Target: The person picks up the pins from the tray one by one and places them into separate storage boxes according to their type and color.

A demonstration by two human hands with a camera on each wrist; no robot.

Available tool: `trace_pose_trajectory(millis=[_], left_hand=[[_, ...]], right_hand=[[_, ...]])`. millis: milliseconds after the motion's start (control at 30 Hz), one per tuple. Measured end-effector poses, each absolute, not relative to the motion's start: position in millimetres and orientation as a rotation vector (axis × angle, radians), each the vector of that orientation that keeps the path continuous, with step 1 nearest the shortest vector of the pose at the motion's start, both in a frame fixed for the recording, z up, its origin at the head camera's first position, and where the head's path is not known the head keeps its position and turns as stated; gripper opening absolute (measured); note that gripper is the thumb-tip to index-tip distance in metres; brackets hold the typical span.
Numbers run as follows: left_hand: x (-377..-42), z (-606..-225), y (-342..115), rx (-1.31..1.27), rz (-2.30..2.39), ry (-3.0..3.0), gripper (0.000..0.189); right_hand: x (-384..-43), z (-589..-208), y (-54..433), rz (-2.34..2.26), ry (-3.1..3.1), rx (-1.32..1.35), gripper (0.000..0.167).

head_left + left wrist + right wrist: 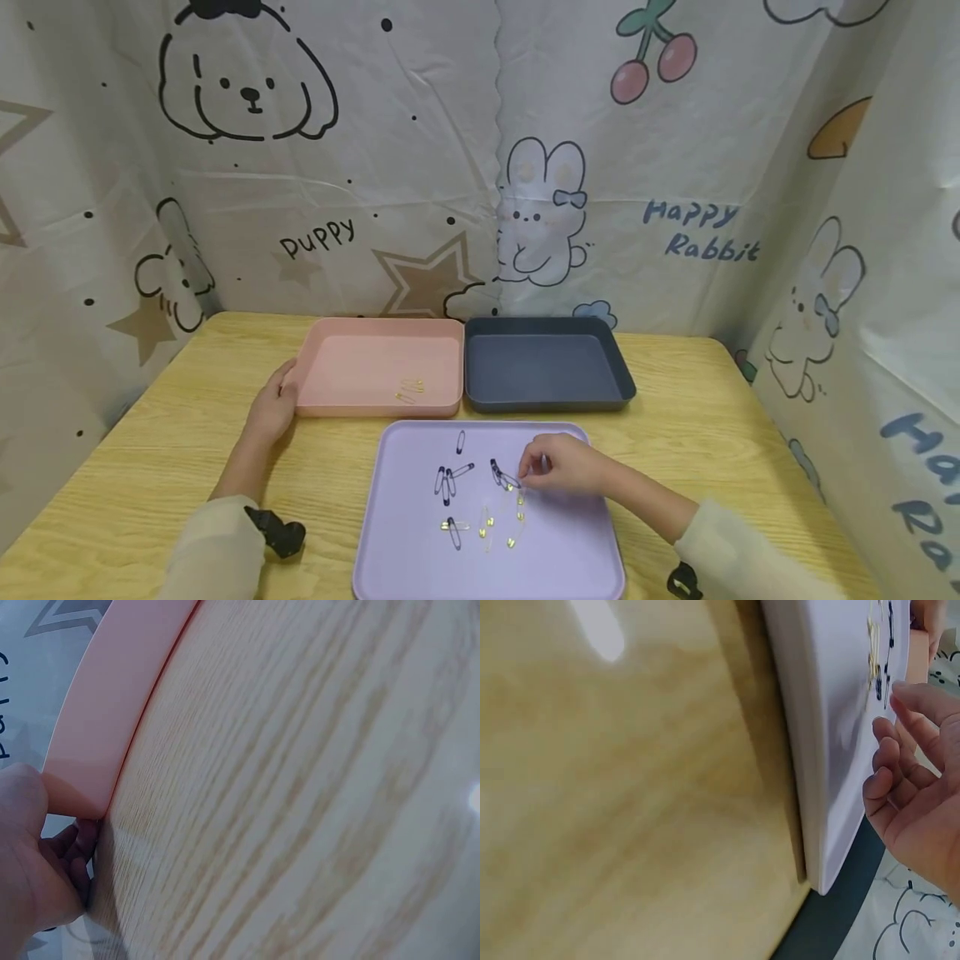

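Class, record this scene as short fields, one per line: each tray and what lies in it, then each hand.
Purple tray: nearest the person; holds black pins and gold pins
Pink tray: behind, left; holds other gold pins
Dark tray: right of pink tray
Left hand: grips pink tray near its front-left corner
Right hand: over purple tray, beside black pins; whether pinching one, unclear

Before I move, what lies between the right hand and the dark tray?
In the head view, only the far edge of the lilac tray and a thin strip of wooden table.
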State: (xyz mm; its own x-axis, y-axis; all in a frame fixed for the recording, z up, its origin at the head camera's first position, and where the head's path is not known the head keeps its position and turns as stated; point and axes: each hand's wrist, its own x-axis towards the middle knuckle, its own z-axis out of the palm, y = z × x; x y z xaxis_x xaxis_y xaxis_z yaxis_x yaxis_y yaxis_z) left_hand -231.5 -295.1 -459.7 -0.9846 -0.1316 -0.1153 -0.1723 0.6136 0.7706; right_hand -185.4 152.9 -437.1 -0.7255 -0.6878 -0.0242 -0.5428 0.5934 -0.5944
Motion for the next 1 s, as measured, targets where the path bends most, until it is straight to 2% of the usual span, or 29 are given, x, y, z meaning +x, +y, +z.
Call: trace_pose_trajectory(millis=[367,733,1000], left_hand=[[-232,-461,-297,-0.263,1.34,2.766,0.053],[-231,-460,-297,-0.241,1.348,2.777,0.052],[-231,-460,-297,-0.229,1.345,2.782,0.052]], right_hand=[[-155,-451,148,-0.615,2.778,-0.958,0.026],[-147,-450,145,-0.551,2.87,-1.013,0.011],[-148,-451,144,-0.702,2.781,-0.938,0.009]])
